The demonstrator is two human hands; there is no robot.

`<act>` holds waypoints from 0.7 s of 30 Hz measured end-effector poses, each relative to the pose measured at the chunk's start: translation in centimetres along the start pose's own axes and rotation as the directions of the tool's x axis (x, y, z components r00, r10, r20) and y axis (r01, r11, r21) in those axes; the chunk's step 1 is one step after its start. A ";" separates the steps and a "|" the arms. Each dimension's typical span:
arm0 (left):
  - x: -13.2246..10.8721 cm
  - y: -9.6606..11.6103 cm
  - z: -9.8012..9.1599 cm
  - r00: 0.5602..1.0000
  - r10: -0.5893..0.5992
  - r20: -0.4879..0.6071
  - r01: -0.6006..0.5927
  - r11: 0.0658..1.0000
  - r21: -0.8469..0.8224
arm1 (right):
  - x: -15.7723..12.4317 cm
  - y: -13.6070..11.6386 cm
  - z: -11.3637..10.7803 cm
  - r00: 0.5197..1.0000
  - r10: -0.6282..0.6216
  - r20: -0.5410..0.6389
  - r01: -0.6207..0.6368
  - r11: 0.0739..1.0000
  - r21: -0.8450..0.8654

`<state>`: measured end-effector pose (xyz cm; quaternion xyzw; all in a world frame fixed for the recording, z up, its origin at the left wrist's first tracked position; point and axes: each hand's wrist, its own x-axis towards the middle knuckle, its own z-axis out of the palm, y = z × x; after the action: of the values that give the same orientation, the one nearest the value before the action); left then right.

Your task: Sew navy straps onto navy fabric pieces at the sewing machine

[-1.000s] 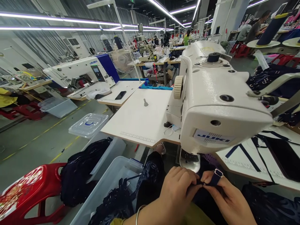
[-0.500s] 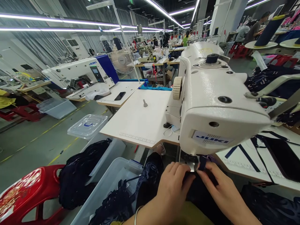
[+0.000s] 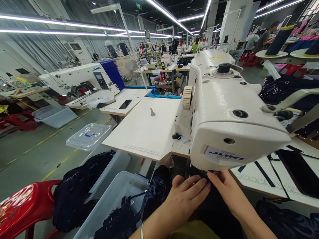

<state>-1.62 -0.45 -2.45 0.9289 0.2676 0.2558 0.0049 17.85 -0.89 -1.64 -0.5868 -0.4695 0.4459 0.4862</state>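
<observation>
Under the front of a white JUKI sewing machine, both my hands are close together on dark navy fabric. My left hand has its fingers bent over the fabric, with the thumb hidden beneath. Just to the right, my right hand pinches the fabric close below the machine head, fingertips near those of the left. The machine head covers the needle area, and the fabric's outline blends with my dark clothing.
A white tabletop with a small grey metal piece extends left. Below are clear plastic bins of navy straps and a red stool. At right, a dark phone and navy strips lie on the table.
My left hand has turned and its fingers now lie over the fabric. My right hand has moved slightly left and up, and the metal plate between them is now hidden.
</observation>
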 end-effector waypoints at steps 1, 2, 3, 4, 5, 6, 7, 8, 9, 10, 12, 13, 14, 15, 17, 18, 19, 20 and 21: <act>0.1 0.0 0.0 1.000 -0.009 -0.009 0.009 1.000 -0.005 | 0.2 0.0 -0.2 1.000 0.011 -0.007 -0.011 1.000 -0.003; 0.2 0.0 0.1 1.000 -0.010 -0.017 0.010 1.000 -0.004 | 0.4 0.1 -0.3 1.000 0.013 -0.020 -0.013 1.000 -0.024; 0.3 0.0 0.1 0.999 -0.009 -0.031 0.009 1.000 0.000 | 0.6 0.1 -0.5 0.999 0.008 -0.035 -0.010 0.998 -0.057; 0.4 0.1 0.1 0.999 -0.010 -0.049 0.010 1.000 0.004 | 0.8 0.2 -0.6 0.999 -0.004 -0.048 0.000 0.995 -0.096; 0.5 0.1 0.1 0.998 -0.011 -0.064 0.011 1.000 0.009 | 1.0 0.2 -0.7 0.998 -0.020 -0.058 0.012 0.991 -0.134; 0.5 0.1 0.1 0.997 -0.012 -0.073 0.013 1.000 0.017 | 1.2 0.2 -0.8 0.997 -0.036 -0.069 0.024 0.985 -0.172; 0.6 0.2 0.2 0.997 -0.012 -0.080 0.015 0.999 0.032 | 1.4 0.2 -0.8 0.996 -0.048 -0.077 0.031 0.978 -0.208; 0.6 0.2 0.4 0.996 -0.012 -0.089 0.017 0.998 0.055 | 1.6 0.1 -0.8 0.995 -0.055 -0.083 0.033 0.969 -0.244; 0.6 0.2 0.5 0.995 -0.009 -0.099 0.017 0.996 0.087 | 1.9 0.1 -0.8 0.994 -0.059 -0.089 0.032 0.960 -0.278; 0.6 0.2 0.7 0.995 -0.005 -0.104 0.018 0.992 0.122 | 2.1 0.1 -0.8 0.994 -0.063 -0.091 0.032 0.951 -0.307; 0.5 0.2 1.1 0.993 -0.002 -0.121 0.024 0.982 0.186 | 2.6 0.0 -0.8 0.993 -0.081 -0.085 0.047 0.937 -0.346; 0.5 0.2 1.2 0.992 0.000 -0.129 0.027 0.977 0.210 | 2.8 0.0 -0.8 0.992 -0.098 -0.076 0.065 0.933 -0.353; 0.5 0.2 1.3 0.991 0.000 -0.137 0.032 0.973 0.227 | 3.0 0.0 -0.8 0.990 -0.119 -0.069 0.087 0.930 -0.356; 0.5 0.2 1.3 0.990 -0.002 -0.141 0.036 0.971 0.237 | 3.2 0.0 -0.9 0.988 -0.142 -0.061 0.111 0.928 -0.356; 0.6 0.3 1.3 0.989 -0.009 -0.146 0.045 0.969 0.242 | 3.5 -0.1 -0.9 0.981 -0.187 -0.052 0.157 0.920 -0.358; 0.6 0.3 1.3 0.989 -0.014 -0.145 0.049 0.969 0.241 | 3.6 -0.1 -0.9 0.977 -0.207 -0.051 0.175 0.916 -0.360; 0.7 0.2 1.2 0.990 -0.018 -0.141 0.052 0.970 0.238 | 3.7 0.0 -0.8 0.974 -0.220 -0.053 0.187 0.914 -0.361; 0.7 0.2 1.2 0.990 -0.019 -0.137 0.051 0.971 0.234 | 3.8 0.0 -0.8 0.972 -0.227 -0.055 0.192 0.912 -0.361; 0.7 0.2 1.2 0.991 -0.014 -0.132 0.045 0.972 0.232 | 3.8 0.0 -0.7 0.972 -0.226 -0.057 0.191 0.912 -0.362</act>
<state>-0.45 -0.08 -3.08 0.9002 0.3097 0.2822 -0.1185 19.18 2.76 -1.85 -0.6322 -0.5779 0.2702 0.4396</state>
